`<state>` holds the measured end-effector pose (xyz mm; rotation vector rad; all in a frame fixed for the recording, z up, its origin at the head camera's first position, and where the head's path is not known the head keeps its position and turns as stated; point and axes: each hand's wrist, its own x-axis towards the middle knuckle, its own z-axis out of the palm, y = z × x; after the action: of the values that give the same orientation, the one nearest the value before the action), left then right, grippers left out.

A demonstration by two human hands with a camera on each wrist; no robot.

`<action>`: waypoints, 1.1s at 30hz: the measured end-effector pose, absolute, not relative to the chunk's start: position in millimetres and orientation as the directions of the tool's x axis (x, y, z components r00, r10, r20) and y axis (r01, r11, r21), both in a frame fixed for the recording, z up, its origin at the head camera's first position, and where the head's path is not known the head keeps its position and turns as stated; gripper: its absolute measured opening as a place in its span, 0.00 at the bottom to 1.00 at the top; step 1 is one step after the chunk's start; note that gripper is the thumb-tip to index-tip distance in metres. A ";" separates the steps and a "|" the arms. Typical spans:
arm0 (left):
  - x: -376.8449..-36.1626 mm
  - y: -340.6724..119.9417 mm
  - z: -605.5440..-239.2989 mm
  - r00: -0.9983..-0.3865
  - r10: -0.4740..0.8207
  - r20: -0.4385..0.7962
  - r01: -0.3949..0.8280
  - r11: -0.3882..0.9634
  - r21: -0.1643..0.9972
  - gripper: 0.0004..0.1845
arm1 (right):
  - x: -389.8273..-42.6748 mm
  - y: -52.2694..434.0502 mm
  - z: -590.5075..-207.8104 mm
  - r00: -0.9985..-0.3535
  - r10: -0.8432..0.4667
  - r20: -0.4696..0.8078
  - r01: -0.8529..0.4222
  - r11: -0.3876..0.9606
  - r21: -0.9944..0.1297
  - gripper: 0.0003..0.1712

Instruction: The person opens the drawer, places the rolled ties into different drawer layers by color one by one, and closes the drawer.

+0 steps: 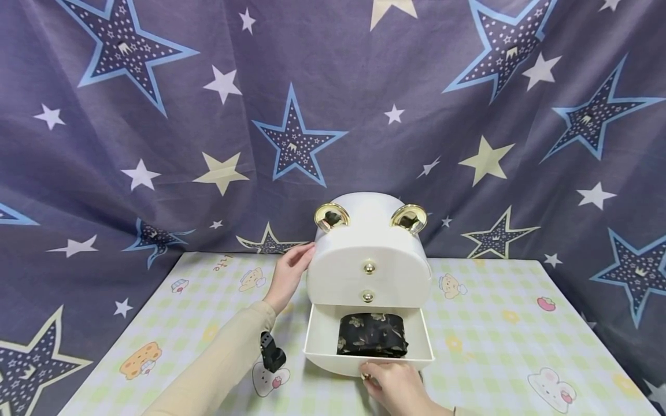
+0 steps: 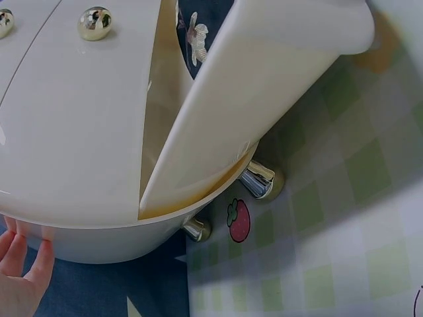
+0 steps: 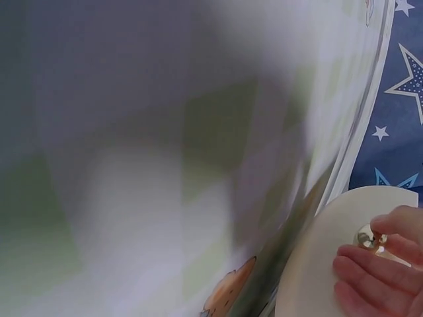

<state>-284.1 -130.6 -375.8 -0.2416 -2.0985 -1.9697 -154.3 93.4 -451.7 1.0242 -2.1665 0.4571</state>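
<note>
A white rounded storage box (image 1: 340,277) with gold knobs stands on the table, its bottom drawer (image 1: 333,365) pulled out. Inside that drawer lies a folded black cloth (image 1: 372,335) with a gold floral pattern. My right hand (image 1: 396,386) is at the drawer's front, thumb and fingers pinching its gold knob (image 3: 365,238), as the right wrist view shows. On the box's left side rests my left hand (image 1: 289,276); in the left wrist view its fingers (image 2: 41,264) lie fairly straight against the white wall.
Two gold round fittings (image 1: 332,216) sit on the box top, and short gold feet (image 2: 262,180) hold it off the table. A checked cloth (image 1: 494,346) covers the table. Behind hangs a dark star-patterned curtain (image 1: 364,144). A black strap device (image 1: 272,352) is on the left wrist.
</note>
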 end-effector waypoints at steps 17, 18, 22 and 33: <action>-283.3 -130.7 -375.6 -0.954 -0.057 0.294 0.289 0.085 0.954 0.17 | -160.9 92.0 -450.5 -0.510 -0.493 0.705 -0.719 0.694 -0.035 0.13; -283.3 -130.7 -375.5 -0.954 -0.057 0.294 0.289 0.086 0.954 0.17 | -161.5 91.8 -450.2 -0.510 -0.488 0.708 -0.714 0.699 -0.033 0.13; -283.4 -130.1 -375.5 -0.954 -0.058 0.293 0.288 0.080 0.954 0.17 | -163.5 91.5 -449.7 -0.523 -0.469 0.712 -0.692 0.721 -0.033 0.13; -283.6 -129.9 -376.6 -0.953 -0.059 0.297 0.293 0.077 0.953 0.16 | -172.2 89.0 -448.7 -0.581 -0.445 0.682 -0.657 0.751 -0.069 0.12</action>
<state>-283.6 -129.9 -376.6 -0.2349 -2.0982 -1.9588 -172.2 89.0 -448.7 0.8226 -2.2845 0.4164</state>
